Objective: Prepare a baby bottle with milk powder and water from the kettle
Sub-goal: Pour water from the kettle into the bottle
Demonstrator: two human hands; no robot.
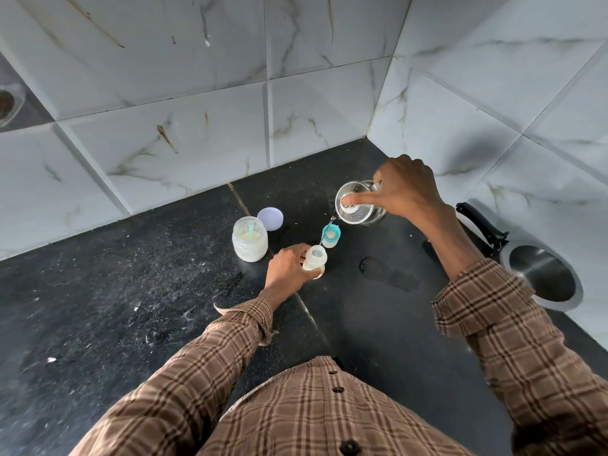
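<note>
My left hand (287,266) grips a small clear baby bottle (315,258) that stands open-topped on the black counter (131,291). My right hand (404,189) holds a glass kettle (358,205) tilted above it, thumb pressing the lid knob. A thin stream of water (324,233) runs from the spout down into the bottle. Just behind the bottle lies its teal cap with teat (331,235). To the left stands an open jar of milk powder (249,238) with a light scoop inside.
A lilac jar lid (270,218) lies behind the powder jar. A steel pot with a black handle (543,274) sits at the right against the marble-tiled wall. A wet patch (388,273) marks the counter right of the bottle.
</note>
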